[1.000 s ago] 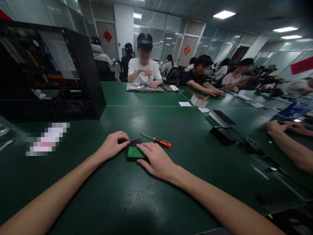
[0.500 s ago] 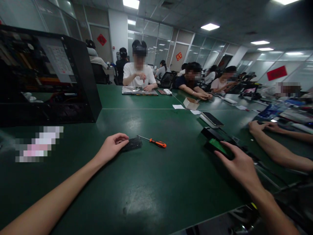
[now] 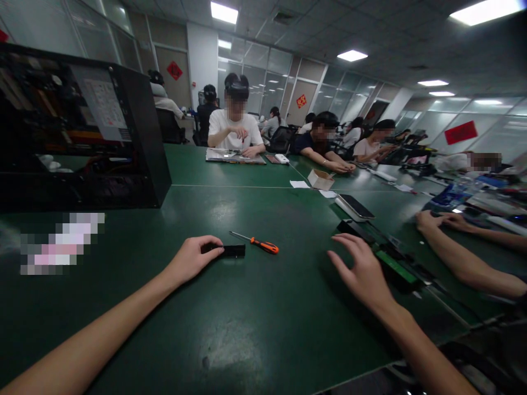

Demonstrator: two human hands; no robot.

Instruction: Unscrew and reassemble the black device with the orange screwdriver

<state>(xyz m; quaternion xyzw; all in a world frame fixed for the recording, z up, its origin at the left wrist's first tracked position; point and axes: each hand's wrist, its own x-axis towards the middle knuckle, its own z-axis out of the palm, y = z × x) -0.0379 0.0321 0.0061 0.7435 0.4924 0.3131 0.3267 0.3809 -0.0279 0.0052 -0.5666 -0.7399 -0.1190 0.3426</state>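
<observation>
Your left hand [image 3: 193,259] rests low on the green surface [image 3: 230,323], at about 7 o'clock from the centre of the view. Its fingers [image 3: 213,242] pinch the near end of a small black casing [image 3: 230,251], which lies flat on the surface. The hold looks light, at one end only.

Just past the casing, at its 1 o'clock, lies an orange-handled screwdriver [image 3: 258,243], apart from it and untouched, tip pointing left.

Your right hand [image 3: 362,274] hovers at about 4 o'clock, fingers spread and released, holding nothing. Just beside it at its 2 o'clock lies a green circuit board [image 3: 396,267] among dark parts [image 3: 354,229]; you cannot tell whether a fingertip touches it.

Risks, as judged from here: the casing could pivot or skid out from under a one-ended pinch on a smooth surface. The spread right hand could knock the board or the dark parts by it, since they sit close together. A sideways sweep of either forearm could roll the screwdriver.

Farther out, at 3 o'clock, another person's forearms [image 3: 461,258] lie on the surface, near the board's side. A phone [image 3: 356,206] lies beyond the dark parts, a small cardboard box [image 3: 321,179] farther still. At 10 o'clock stands an open computer case [image 3: 78,126]. Seated people [image 3: 234,123] work at 12 o'clock.
</observation>
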